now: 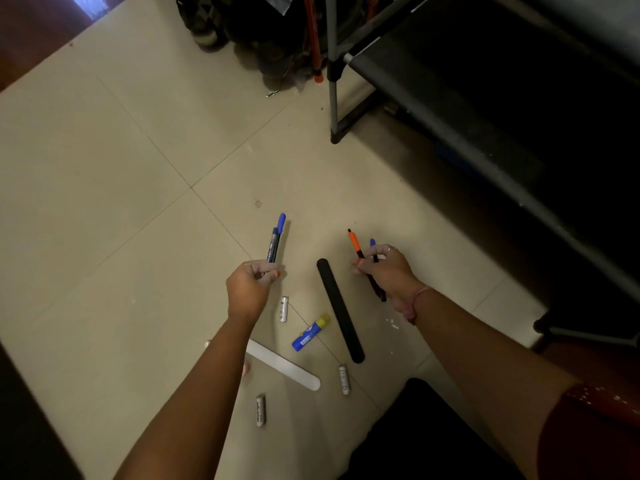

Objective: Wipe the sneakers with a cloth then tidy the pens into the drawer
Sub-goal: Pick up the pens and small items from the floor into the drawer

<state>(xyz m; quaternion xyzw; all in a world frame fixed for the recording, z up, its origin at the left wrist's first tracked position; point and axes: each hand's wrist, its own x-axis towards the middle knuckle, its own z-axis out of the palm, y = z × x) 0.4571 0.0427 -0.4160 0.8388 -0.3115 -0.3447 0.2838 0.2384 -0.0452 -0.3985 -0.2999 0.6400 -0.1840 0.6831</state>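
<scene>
Above the floor, left grip [258,277] grasps blue pens [276,241]; right grip [375,268] grasps orange pen [355,244].

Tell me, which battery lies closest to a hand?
The battery just below the left hand; the other two lie farther down the floor.

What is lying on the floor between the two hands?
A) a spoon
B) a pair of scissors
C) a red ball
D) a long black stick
D: a long black stick lies on the floor tiles between the left hand and the right hand, and both hands grip pens.
</scene>
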